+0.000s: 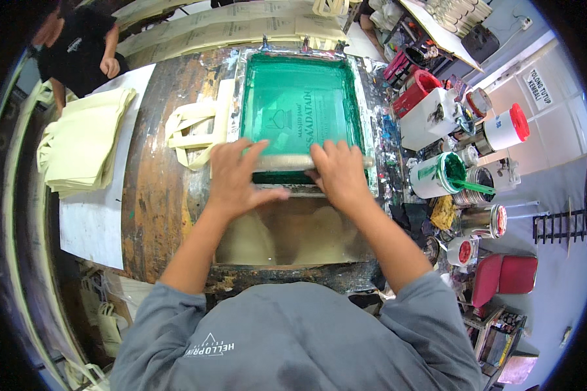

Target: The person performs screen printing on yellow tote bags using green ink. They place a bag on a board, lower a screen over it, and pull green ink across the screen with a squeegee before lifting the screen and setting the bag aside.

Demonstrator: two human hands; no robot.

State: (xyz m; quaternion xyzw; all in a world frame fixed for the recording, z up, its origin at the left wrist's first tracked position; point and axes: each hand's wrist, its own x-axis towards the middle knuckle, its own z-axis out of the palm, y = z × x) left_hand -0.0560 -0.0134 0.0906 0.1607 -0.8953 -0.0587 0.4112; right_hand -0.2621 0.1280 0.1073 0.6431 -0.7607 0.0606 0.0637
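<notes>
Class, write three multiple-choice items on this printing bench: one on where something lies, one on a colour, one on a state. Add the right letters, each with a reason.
1. Where is the stack of cream bags?
A. left of the screen frame
B. inside the open paint can
C. on the red stool

2. What colour is the ink on the screen frame?
A. red
B. green
C. black

3. How is the squeegee held?
A. by the left hand alone
B. by no hand
C. by both hands

Answers: 1 A, the stack lies on the white board at the left. 2 B, the mesh is coated green. 3 C, the left hand and the right hand both grip the bar.
</notes>
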